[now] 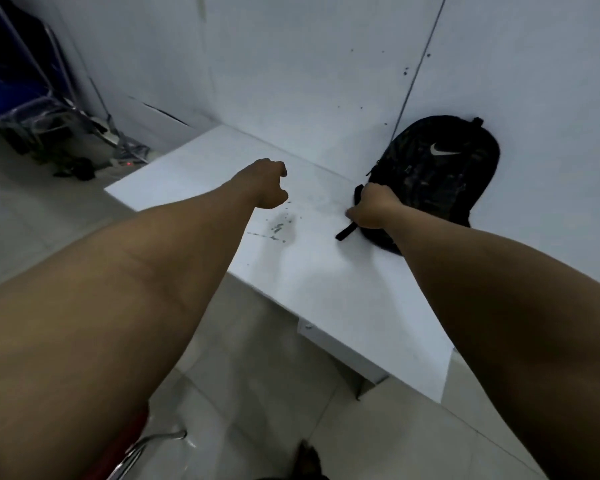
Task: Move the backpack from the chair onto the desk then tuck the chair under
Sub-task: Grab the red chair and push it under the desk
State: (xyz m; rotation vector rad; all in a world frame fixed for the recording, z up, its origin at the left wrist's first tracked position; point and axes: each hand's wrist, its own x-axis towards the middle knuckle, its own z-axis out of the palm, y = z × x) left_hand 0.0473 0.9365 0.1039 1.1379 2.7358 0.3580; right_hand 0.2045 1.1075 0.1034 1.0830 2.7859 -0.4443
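Note:
A black camouflage backpack (440,174) with a white swoosh logo stands on the white desk (309,278), leaning against the wall at the desk's far right. My right hand (373,209) is closed on the backpack's near left edge, by a black strap. My left hand (269,183) hovers over the desk's middle with fingers curled and nothing in it. A red chair (129,445) with a metal frame shows at the bottom left, mostly hidden by my left arm, out from under the desk.
A blue chair with a metal frame (21,88) and some cables and clutter (118,150) stand on the tiled floor at the far left. Walls close the desk at the back and right. A foot (307,459) shows at the bottom.

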